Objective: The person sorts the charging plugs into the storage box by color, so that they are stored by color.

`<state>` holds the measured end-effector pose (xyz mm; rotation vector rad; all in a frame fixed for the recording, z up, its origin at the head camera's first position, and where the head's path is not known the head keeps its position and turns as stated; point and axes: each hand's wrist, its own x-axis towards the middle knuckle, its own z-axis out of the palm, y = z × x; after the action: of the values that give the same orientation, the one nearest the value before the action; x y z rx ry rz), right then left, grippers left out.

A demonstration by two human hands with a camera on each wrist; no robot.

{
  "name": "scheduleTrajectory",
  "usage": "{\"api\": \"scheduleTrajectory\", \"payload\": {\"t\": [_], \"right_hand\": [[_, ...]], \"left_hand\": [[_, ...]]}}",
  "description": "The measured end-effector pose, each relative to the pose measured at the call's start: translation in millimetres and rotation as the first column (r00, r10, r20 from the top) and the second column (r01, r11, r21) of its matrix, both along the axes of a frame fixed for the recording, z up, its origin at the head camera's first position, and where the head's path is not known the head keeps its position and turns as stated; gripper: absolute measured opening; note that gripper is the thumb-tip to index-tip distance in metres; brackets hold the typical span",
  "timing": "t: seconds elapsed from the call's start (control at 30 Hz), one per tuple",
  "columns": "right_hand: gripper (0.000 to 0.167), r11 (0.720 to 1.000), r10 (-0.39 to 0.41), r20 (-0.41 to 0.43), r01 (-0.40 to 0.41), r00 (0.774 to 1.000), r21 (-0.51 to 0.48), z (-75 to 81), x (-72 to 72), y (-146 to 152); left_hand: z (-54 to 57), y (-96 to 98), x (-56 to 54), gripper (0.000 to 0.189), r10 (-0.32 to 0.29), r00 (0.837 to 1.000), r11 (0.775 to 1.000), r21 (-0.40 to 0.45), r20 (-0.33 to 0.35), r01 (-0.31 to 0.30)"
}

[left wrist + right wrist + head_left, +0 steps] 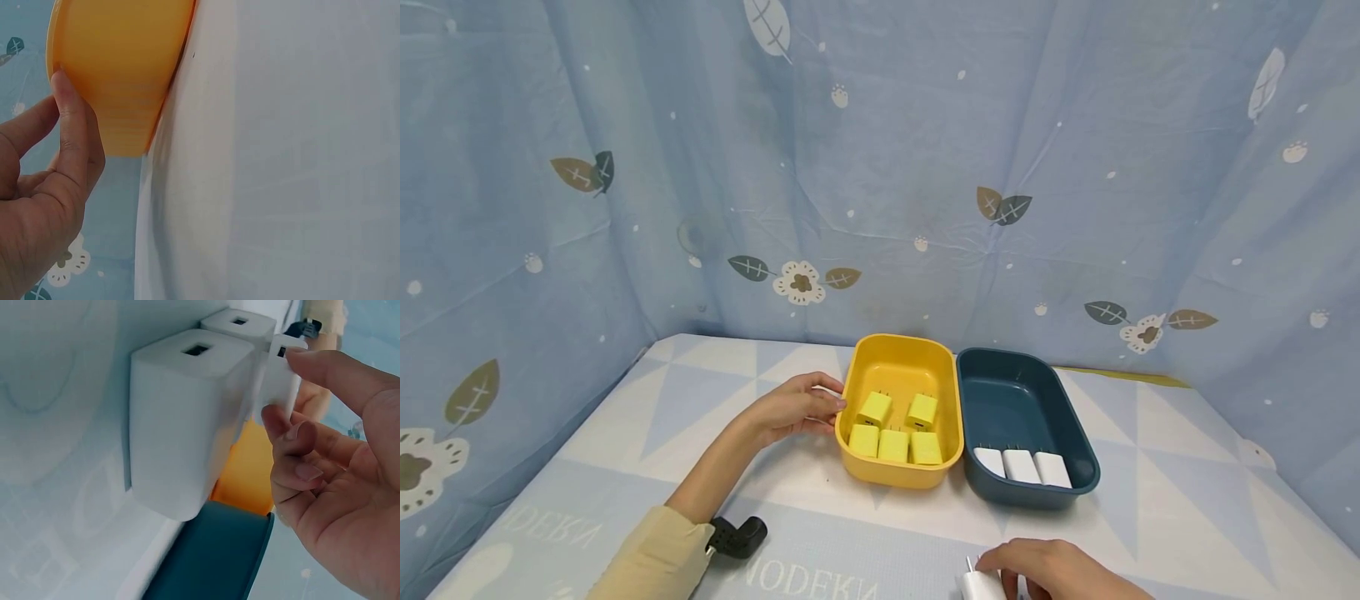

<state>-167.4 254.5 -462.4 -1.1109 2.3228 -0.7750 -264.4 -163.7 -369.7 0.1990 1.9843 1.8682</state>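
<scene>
My left hand (797, 406) rests its fingertips against the left rim of a yellow bin (904, 350), from outside. In the left wrist view its fingers (70, 119) are fairly straight along the bin's outer wall. Several yellow plug adapters (892, 446) lie in the near part of this bin. My right hand (1048, 567), at the bottom edge of the head view, pinches a white plug adapter (278, 378) between thumb and fingers, prongs facing away. Just beside it in the right wrist view stand two more white adapters (181, 419), sockets upward.
A dark blue bin (1011, 392) stands right beside the yellow one, with three white adapters (1021, 467) along its near wall. A patterned cloth (700, 400) covers the table. Behind hangs a blue curtain (895, 167). A black device (737, 537) sits on my left wrist.
</scene>
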Motion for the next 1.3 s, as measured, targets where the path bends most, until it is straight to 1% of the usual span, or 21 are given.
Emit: {"api": "scheduleTrajectory", "payload": {"t": [0.03, 0.07, 0.2, 0.23, 0.27, 0.3, 0.4, 0.47, 0.57, 0.63, 0.73, 0.83, 0.9, 0.97, 1.13, 1.23, 1.3], "right_hand": [[0.045, 1.000, 0.010, -0.014, -0.010, 1.000, -0.017, 5.3, 1.9, -0.9], [0.045, 1.000, 0.012, -0.020, -0.013, 1.000, -0.027, 14.0, 5.3, -3.6], [0.044, 0.999, 0.011, -0.041, -0.013, 0.999, -0.039, 58.5, 21.9, -20.9], [0.044, 0.999, 0.012, -0.046, -0.014, 0.999, -0.043, 67.2, 25.0, -24.5], [0.043, 0.999, 0.000, -0.030, -0.001, 1.000, -0.042, 77.7, 29.0, -29.0], [0.042, 0.999, -0.009, -0.016, 0.008, 1.000, -0.046, 85.5, 31.7, -32.3], [0.041, 0.997, -0.032, 0.004, 0.033, 0.999, -0.064, 100.1, 36.7, -37.8], [0.042, 0.996, -0.042, 0.017, 0.043, 0.999, -0.079, 104.6, 37.7, -38.2], [0.046, 0.994, -0.055, 0.028, 0.057, 0.998, -0.090, 106.9, 36.7, -36.7], [0.046, 0.992, -0.084, 0.065, 0.090, 0.994, -0.089, 107.9, 36.0, -35.9], [0.045, 0.988, -0.111, 0.076, 0.118, 0.991, -0.096, 110.4, 35.6, -34.1], [0.042, 0.980, -0.170, 0.082, 0.177, 0.982, -0.091, 113.9, 36.2, -32.3], [0.040, 0.975, -0.203, 0.058, 0.208, 0.977, -0.082, 116.3, 36.3, -30.4], [0.040, 0.961, -0.265, 0.066, 0.269, 0.962, -0.058, 118.9, 36.4, -29.0], [0.042, 0.941, -0.336, -0.005, 0.336, 0.942, -0.033, 124.9, 34.8, -24.6], [0.044, 0.937, -0.348, -0.074, 0.345, 0.935, -0.048, 127.5, 32.0, -22.7], [0.043, 0.936, -0.352, -0.119, 0.345, 0.928, -0.077, 128.2, 30.1, -20.9]], "left_hand": [[0.1, 0.1, -0.1, 0.039, 0.001, 1.000, 1.000, -0.001, 0.001, -0.001], [0.2, 0.2, -0.1, 0.038, 0.002, 1.000, 1.000, -0.003, 0.002, -0.002], [0.6, 0.8, -0.2, 0.038, 0.004, 1.000, 1.000, -0.011, 0.004, -0.004], [0.8, 1.0, -0.3, 0.038, 0.004, 1.000, 1.000, -0.013, 0.003, -0.004], [1.0, 1.2, -0.3, 0.038, 0.005, 1.000, 1.000, -0.015, 0.003, -0.005], [1.2, 1.4, -0.4, 0.038, 0.005, 1.000, 1.000, -0.017, 0.003, -0.005], [1.6, 1.6, -0.8, 0.039, 0.008, 1.000, 1.000, -0.023, 0.004, -0.008], [1.9, 1.5, -0.9, 0.039, 0.010, 1.000, 1.000, -0.024, 0.006, -0.010], [2.4, 1.3, -1.1, 0.039, 0.009, 1.000, 1.000, -0.022, 0.006, -0.009], [2.7, 1.2, -1.1, 0.039, 0.009, 1.000, 1.000, -0.021, 0.006, -0.009], [3.0, 1.0, -1.0, 0.040, 0.012, 1.000, 1.000, -0.023, 0.008, -0.012], [3.0, 0.8, -0.8, 0.041, 0.015, 1.000, 0.999, -0.029, 0.008, -0.015], [3.1, 0.6, -0.4, 0.041, 0.014, 1.000, 0.999, -0.033, 0.007, -0.014], [2.8, 0.4, -0.2, 0.040, 0.014, 1.000, 0.999, -0.034, 0.007, -0.014], [1.6, 0.1, 0.1, 0.041, 0.008, 1.000, 1.000, -0.028, 0.004, -0.008], [1.7, 0.3, 0.3, 0.041, 0.007, 1.000, 1.000, -0.024, 0.004, -0.007], [1.7, 0.2, 0.3, 0.041, 0.007, 1.000, 1.000, -0.023, 0.005, -0.007]]}}
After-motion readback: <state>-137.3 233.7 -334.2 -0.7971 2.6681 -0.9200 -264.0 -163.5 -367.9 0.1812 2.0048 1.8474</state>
